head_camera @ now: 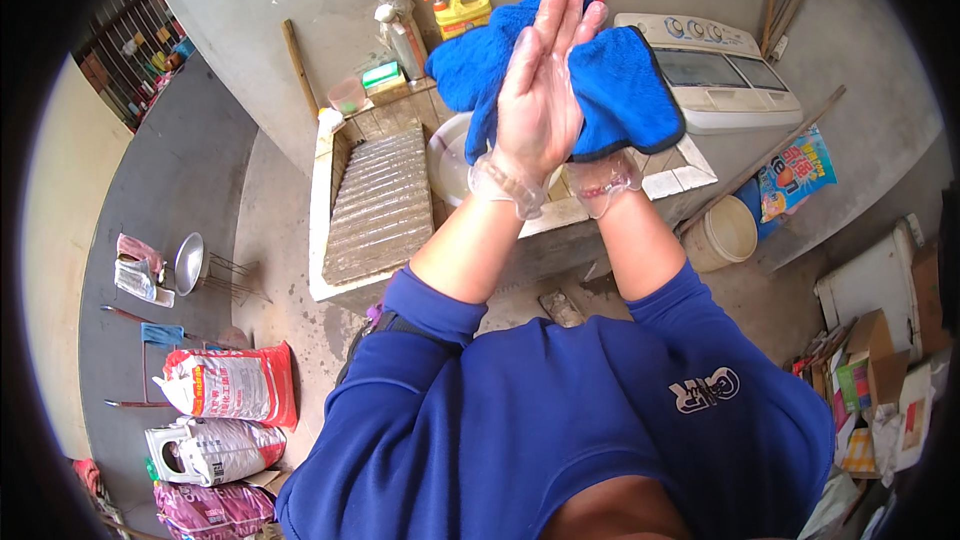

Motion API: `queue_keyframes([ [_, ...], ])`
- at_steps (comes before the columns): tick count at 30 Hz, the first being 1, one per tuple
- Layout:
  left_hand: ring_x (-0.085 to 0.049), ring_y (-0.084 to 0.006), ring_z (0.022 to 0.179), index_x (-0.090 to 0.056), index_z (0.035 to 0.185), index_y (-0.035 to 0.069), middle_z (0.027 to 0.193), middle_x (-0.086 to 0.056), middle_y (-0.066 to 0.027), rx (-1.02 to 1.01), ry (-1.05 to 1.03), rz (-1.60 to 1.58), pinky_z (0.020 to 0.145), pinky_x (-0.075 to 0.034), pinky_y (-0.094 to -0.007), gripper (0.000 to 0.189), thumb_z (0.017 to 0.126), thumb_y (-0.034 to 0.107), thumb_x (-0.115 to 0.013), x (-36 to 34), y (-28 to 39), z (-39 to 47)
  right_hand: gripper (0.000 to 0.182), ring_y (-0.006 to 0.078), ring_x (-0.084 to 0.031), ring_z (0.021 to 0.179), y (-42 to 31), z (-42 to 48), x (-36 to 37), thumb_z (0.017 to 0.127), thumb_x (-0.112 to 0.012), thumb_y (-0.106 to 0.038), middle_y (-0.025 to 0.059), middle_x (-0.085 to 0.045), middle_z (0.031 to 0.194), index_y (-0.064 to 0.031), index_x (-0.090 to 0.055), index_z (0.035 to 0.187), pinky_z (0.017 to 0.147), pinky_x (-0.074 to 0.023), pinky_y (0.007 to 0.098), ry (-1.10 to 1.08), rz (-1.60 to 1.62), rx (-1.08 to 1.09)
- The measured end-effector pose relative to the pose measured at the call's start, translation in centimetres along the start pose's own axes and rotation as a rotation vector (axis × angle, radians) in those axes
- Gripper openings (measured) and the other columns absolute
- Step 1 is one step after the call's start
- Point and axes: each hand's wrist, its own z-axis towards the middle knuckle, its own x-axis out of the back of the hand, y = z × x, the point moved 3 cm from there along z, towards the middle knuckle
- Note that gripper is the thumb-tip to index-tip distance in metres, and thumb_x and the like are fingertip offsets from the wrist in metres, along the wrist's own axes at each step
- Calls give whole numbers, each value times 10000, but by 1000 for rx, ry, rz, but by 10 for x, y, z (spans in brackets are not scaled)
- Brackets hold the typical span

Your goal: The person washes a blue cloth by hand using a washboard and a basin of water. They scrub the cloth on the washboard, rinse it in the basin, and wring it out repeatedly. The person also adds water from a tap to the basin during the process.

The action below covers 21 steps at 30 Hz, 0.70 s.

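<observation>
Both of my hands wear clear plastic gloves, bunched at the wrists. My left hand (541, 94) is raised, its palm towards me and its fingers stretched upward, slightly apart. A bright blue plush cloth (622, 94) with black edging spreads behind the left hand and hangs out on both sides of it. My right hand (600, 176) shows only at the gloved wrist, where a dark red bracelet shows through. The cloth and left hand hide its fingers; it appears to hold the cloth against the back of my left hand. Below them, a pale basin (450, 157) stands in the tiled sink (559, 210).
A ridged washboard slab (382, 199) fills the sink's left side. Behind it stand a green sponge (381, 75) and a yellow jug (465, 13). To the right are a twin-tub washing machine (712, 75), a leaning wooden pole (795, 139) and a bucket (724, 232). Sacks (232, 386) stand at left.
</observation>
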Motion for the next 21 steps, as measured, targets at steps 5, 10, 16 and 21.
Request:
queue_keyframes([
  [5,-107,-215,1429,-157,1476,43,1540,-157,-110,153,36,370,1152,-96,-345,675,967,387,-436,-21,7,-7,539,214,-289,1359,18,4,-26,991,-378,-255,118,-293,1479,-19,-213,1447,1107,-247,352,220,229,77],
  [10,-435,-211,1237,-540,1211,-8,1296,-501,-142,270,10,645,1060,-297,-323,551,958,468,-427,-24,25,-16,474,212,-476,1207,65,-21,-20,938,-514,-143,140,-488,1310,-17,-371,1372,1003,-399,335,-2,673,25],
  [16,-567,-180,689,-572,816,40,799,-626,-48,23,406,633,663,-468,-301,362,969,348,-459,7,-3,-44,297,139,-595,905,10,-36,-15,877,-630,-181,60,-628,1005,-39,-558,1127,821,-498,275,15,1668,-746],
  [21,-620,-263,700,-599,858,22,734,-620,-137,347,288,1189,634,-469,-373,141,862,136,-516,37,-24,-54,306,209,-611,909,40,-44,-52,883,-584,-279,90,-632,1036,-32,-598,1063,845,-508,357,-99,1795,-870],
])
